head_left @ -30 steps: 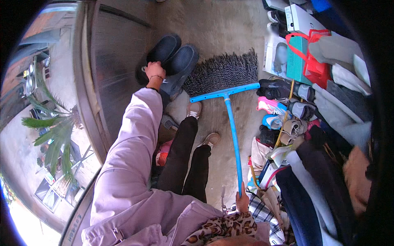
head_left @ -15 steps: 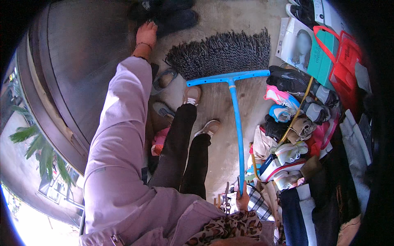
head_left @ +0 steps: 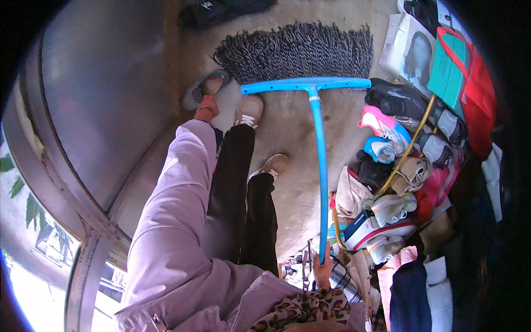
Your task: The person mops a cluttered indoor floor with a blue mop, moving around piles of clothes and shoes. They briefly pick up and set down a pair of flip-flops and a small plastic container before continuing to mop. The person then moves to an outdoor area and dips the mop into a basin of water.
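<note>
Low on the left, my left hand (head_left: pixel 208 105) reaches down beside my shoe and grips the near end of a grey slipper (head_left: pixel 194 93) on the floor. Its fingers are partly hidden. At the bottom, my right hand (head_left: pixel 323 270) is wrapped round the blue handle of a mop (head_left: pixel 319 160). The mop's wide blue bar carries a fringe of dark grey strands (head_left: pixel 298 52), spread on the floor ahead of my feet.
A pair of black shoes (head_left: pixel 221 10) lies at the far left, near a dark panel (head_left: pixel 105 83). Along the right are piled shoes (head_left: pixel 395 102), a yellow stick (head_left: pixel 406 146), a red bag (head_left: pixel 478 99), a teal box (head_left: pixel 448 72) and clothes. My feet stand on the concrete floor (head_left: pixel 298 205).
My left hand has come back from the black shoes to the grey slipper. My right hand keeps its hold on the mop. The view has shifted slightly.
</note>
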The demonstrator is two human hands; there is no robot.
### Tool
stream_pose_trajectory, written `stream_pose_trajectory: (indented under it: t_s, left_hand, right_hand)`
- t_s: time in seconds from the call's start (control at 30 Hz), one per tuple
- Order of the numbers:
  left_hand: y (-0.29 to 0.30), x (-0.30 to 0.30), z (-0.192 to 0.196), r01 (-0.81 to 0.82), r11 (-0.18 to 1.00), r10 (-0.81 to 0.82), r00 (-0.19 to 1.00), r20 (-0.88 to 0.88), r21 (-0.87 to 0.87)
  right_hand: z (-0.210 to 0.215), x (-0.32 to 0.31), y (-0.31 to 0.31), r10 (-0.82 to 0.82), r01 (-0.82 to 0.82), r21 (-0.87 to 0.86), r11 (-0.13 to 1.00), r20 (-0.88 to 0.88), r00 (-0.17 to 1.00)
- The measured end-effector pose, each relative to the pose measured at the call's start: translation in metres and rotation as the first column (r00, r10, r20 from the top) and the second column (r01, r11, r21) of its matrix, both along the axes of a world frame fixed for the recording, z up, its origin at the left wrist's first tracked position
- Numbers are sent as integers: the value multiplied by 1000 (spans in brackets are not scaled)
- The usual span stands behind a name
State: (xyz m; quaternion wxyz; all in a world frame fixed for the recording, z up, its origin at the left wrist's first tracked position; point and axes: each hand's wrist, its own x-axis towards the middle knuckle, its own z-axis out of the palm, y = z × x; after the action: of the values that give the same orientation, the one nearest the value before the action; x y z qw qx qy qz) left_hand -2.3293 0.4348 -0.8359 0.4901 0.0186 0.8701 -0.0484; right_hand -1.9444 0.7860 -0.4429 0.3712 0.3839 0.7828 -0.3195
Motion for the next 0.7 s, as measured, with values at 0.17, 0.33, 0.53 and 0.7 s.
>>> stream_pose_trajectory:
  t_s: [0.17, 0.33, 0.53, 0.7]
  left_hand:
    - [-8, 15, 49, -71, 997, 66, 975, -214, -16]
    - [-16, 41, 141, -230, 967, 253, 853, -458, 105]
    - [-43, 37, 177, -372, 901, 411, 575, -707, 222]
    - [-59, 31, 190, -343, 916, 367, 515, -774, 207]
  right_hand:
    - [-18, 7, 13, 114, -124, -39, 991, -205, 972]
    - [-26, -13, 1, -29, 16, -226, 974, -52, 998]
    - [-56, -35, -53, -74, 14, -342, 939, -165, 984]
    - [-34, -20, -81, -119, 23, -383, 923, -229, 966]
